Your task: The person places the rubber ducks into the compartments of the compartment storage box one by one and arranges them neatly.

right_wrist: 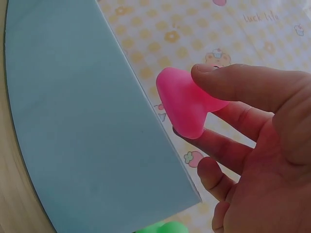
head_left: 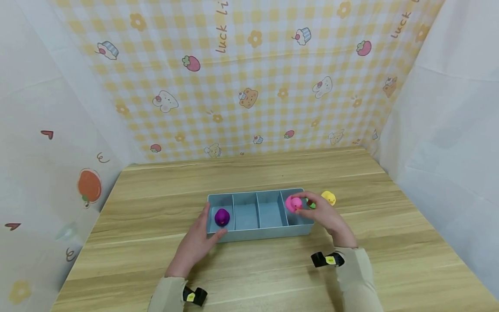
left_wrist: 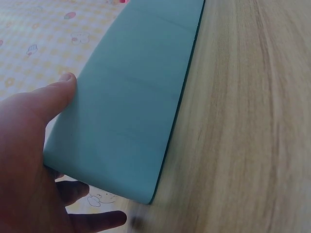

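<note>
On the wood-grain desk (head_left: 249, 277), a pink rubber duck (head_left: 293, 203) is pinched by the fingers of the right hand (head_left: 324, 214) over the rightmost compartment (head_left: 297, 220) of a blue divided tray (head_left: 259, 235). Placement seems in hand, with lowering and release called for; the right hand is angled leftward, while the left hand (head_left: 196, 242) is rested around the tray's left end, fingers spread and nearly straight.

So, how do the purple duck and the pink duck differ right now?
The purple duck is dark purple, while the pink duck is bright pink. The purple duck sits in the leftmost compartment of the tray; the pink duck is held at the tray's right end. No hand touches the purple duck, but the right hand grips the pink duck. Both are small toys.
</note>
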`<state>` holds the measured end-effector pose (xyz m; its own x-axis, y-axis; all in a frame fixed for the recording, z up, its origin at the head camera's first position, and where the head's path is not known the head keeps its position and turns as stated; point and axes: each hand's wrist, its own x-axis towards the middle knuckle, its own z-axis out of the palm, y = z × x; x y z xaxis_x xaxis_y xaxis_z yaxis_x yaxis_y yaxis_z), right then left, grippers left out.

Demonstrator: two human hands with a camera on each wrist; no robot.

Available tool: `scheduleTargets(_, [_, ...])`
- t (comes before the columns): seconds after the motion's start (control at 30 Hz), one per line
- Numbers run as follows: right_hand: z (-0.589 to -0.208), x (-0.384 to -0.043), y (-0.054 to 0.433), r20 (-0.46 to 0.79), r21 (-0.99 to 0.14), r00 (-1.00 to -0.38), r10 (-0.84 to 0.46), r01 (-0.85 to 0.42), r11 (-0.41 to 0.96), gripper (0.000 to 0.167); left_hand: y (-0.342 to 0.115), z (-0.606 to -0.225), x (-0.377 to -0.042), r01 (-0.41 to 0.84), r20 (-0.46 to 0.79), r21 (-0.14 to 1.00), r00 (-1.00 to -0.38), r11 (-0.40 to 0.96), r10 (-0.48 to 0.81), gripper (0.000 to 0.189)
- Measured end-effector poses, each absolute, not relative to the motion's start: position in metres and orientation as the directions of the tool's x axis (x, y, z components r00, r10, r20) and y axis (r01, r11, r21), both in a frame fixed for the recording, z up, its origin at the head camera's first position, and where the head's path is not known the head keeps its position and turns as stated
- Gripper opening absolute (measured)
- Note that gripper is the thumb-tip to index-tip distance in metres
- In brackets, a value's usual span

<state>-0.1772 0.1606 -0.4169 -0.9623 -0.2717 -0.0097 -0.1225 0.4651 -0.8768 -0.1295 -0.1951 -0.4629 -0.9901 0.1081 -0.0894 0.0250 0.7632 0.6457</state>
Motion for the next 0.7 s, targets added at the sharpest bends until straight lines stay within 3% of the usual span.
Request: scheduleTargets(0.7, [-0.42,-0.179,0.142,-0.026,-0.871,-0.955,-0.295,-0.123,0.475,0.039,-0.196,-0.462,-0.129,0.018,-0.095,0.659,-0.99,0.752,0.107,0.096])
